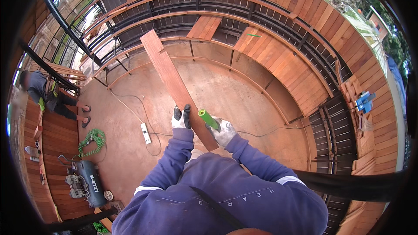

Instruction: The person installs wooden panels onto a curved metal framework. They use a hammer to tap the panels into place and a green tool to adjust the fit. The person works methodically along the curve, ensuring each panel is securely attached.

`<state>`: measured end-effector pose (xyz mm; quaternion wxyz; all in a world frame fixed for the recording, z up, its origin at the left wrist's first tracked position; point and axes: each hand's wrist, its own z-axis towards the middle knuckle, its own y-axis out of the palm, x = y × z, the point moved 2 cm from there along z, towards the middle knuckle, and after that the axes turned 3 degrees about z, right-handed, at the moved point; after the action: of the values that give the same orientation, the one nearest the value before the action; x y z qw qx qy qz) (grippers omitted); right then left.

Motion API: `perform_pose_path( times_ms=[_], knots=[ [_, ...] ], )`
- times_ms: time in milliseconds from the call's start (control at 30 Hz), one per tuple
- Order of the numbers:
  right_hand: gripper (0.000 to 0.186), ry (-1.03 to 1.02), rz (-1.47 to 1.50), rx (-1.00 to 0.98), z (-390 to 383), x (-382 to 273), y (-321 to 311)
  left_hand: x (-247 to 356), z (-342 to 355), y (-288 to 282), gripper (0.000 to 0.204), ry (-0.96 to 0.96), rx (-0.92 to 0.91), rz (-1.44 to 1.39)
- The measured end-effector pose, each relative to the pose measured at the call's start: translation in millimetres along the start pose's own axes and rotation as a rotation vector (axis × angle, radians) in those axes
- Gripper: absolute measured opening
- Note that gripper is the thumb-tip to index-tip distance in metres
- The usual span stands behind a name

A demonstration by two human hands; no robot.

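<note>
One co-worker [52, 95] at far left of frame, dark clothes. Lower left: dark air compressor [93, 185], coiled green hose [92, 142] just above. White power strip [146, 133] on floor [124, 161], left of centre. Left hand [181, 116], gloved, gripping left edge of reddish plank [174, 78]; plank slanting from upper left of centre down to lower centre. Right hand [224, 132], gloved, closed around green cylinder [209, 119] beside plank's right edge; contact with plank unclear. Curved run of fitted boards [283, 69], upper right. Blue tool [365, 102], far right.
</note>
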<state>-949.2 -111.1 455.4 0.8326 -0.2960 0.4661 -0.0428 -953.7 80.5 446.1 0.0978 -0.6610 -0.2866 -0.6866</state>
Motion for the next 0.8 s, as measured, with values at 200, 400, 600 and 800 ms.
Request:
perform_pose_path(
  times_ms=[200,400,600,800],
  knots=[
    [0.038,0.601,0.019,-0.408,80.6,122.7,34.6,-59.7,186.1,-82.9,0.039,0.008,0.375,0.187],
    [0.032,0.990,-0.340,-0.321,93.8,257.8,3.8,-80.4,338.5,-53.5,0.046,0.025,0.260,0.422],
    [0.036,1.111,-0.431,0.048,142.6,315.9,-38.9,-95.6,454.2,56.2,0.039,-0.081,-0.207,0.609],
    [0.039,1.179,-0.529,-0.098,234.3,422.1,-63.3,-197.9,565.5,172.9,0.041,-0.248,-0.502,0.605]
  ],
)
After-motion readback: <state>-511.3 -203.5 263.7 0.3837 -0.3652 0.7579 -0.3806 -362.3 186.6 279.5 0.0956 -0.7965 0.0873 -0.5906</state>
